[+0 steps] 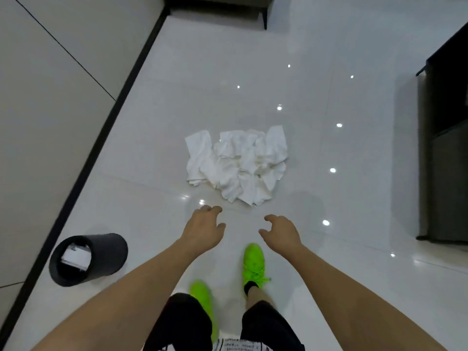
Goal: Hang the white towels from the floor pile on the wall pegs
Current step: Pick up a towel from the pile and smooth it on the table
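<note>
A crumpled pile of white towels [238,164] lies on the glossy white floor ahead of me. My left hand [203,228] reaches forward just short of the pile's near edge, fingers loosely curled and holding nothing. My right hand [281,231] is stretched out beside it, also loosely curled and empty. Both hands hover above the floor, apart from the towels. No wall pegs are in view.
A black waste bin [88,259] with white paper inside stands at the left by the wall's black skirting [109,127]. A dark cabinet [445,148] lines the right side. Dark furniture [220,6] stands at the far end. My green shoes [253,264] are below the hands.
</note>
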`<control>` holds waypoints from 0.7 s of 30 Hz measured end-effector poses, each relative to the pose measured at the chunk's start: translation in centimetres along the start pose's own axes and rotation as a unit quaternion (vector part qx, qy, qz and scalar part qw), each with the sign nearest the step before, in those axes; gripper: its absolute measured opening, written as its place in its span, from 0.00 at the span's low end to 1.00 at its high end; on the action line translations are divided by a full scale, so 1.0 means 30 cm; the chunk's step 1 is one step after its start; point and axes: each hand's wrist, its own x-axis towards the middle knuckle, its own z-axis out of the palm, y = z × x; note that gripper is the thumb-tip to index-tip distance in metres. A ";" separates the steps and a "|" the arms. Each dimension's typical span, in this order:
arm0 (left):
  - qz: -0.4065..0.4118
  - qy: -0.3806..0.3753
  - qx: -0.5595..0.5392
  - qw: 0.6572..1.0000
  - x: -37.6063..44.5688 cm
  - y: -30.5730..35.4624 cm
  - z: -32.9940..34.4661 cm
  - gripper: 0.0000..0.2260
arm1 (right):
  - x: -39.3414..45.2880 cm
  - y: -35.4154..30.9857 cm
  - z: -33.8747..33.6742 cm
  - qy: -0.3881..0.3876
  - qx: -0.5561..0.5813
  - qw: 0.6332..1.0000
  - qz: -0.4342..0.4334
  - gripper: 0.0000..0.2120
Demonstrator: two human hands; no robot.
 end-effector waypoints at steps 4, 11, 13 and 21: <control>-0.001 -0.027 -0.022 0.999 0.245 -0.014 0.088 0.22 | 0.237 -0.003 0.040 -0.017 0.038 0.999 0.029 0.25; -0.017 -0.053 -0.065 0.996 0.799 -0.210 0.368 0.19 | 0.825 0.008 0.283 0.011 0.097 0.992 0.078 0.20; -0.021 -0.063 -0.072 0.995 0.982 -0.300 0.480 0.19 | 1.034 0.021 0.397 0.018 0.114 0.989 0.091 0.18; -0.013 -0.070 -0.058 0.996 1.535 -0.623 0.859 0.17 | 1.719 0.082 0.820 0.103 0.212 0.962 0.137 0.20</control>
